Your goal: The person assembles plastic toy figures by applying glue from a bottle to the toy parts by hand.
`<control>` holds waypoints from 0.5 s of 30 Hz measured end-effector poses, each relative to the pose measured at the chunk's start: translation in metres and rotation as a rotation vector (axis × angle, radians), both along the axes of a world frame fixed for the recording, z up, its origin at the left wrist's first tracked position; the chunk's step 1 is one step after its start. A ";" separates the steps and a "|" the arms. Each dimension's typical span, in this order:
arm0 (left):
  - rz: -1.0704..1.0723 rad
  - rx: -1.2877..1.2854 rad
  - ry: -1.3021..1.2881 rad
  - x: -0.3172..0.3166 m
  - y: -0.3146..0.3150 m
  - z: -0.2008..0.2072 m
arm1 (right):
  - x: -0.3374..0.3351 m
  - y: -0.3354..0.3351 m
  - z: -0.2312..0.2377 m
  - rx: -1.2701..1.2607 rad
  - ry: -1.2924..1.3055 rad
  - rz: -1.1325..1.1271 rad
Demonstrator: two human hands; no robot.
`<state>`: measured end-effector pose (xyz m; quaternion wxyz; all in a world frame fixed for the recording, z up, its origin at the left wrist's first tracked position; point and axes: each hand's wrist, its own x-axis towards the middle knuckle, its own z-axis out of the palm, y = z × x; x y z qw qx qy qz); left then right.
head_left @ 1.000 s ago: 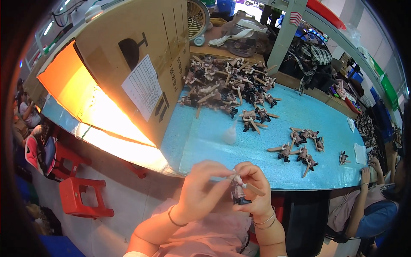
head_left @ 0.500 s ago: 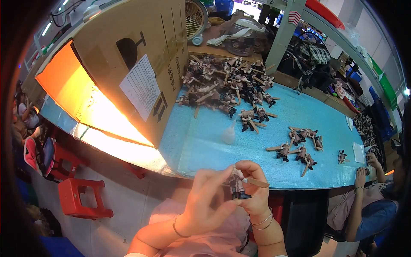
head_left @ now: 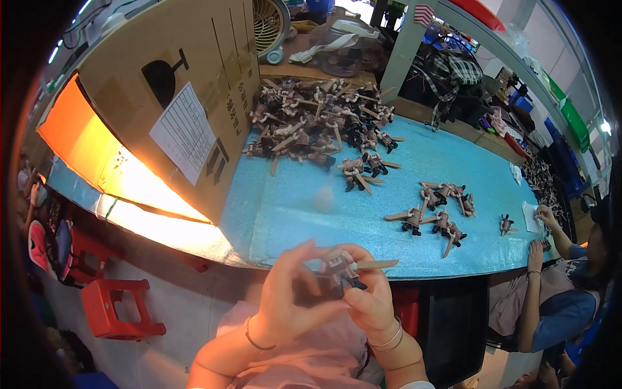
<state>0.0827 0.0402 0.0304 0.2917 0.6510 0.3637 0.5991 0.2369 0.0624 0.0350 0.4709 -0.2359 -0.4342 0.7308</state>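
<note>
Above my lap at the table's front edge, my right hand [head_left: 372, 305] is closed on a small toy figure [head_left: 338, 272]. The figure lies tilted, with a pinkish-brown body, dark boots and a flat tan stick-like piece [head_left: 379, 264] jutting right. My left hand [head_left: 285, 301] is beside it, thumb and fingers spread apart; its fingertips are blurred near the figure's head, and whether they touch it is unclear. On the blue table [head_left: 291, 227] ahead stands a whitish dropper bottle [head_left: 323, 198], blurred. Similar figures form a large pile [head_left: 317, 117] at the back and a smaller group [head_left: 440, 211] to the right.
A large cardboard box [head_left: 181, 84] stands at left, glowing orange inside. Behind the pile are a fan [head_left: 267, 29] and a clear bag [head_left: 346, 52]. A co-worker [head_left: 551, 305] sits at right near a lone figure [head_left: 506, 224]. Red stools [head_left: 120, 311] stand on the floor at left.
The figure in my right hand has tipped over, its stick-like piece now nearly level. My left fingers have drawn back leftward from it. The whole view has shifted; the co-worker's hand has moved to a white sheet.
</note>
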 end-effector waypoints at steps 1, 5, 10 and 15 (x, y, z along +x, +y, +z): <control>0.016 -0.004 0.016 -0.002 0.001 0.000 | 0.000 0.000 0.004 -0.029 0.032 0.034; -0.113 -0.091 -0.091 -0.013 0.004 -0.002 | 0.000 0.000 0.003 0.032 -0.048 0.038; -0.201 -0.231 -0.267 -0.013 0.004 -0.001 | 0.001 0.000 -0.003 0.143 -0.148 -0.082; -0.202 -0.225 -0.226 -0.015 0.004 0.002 | 0.005 0.006 -0.014 0.385 -0.266 -0.197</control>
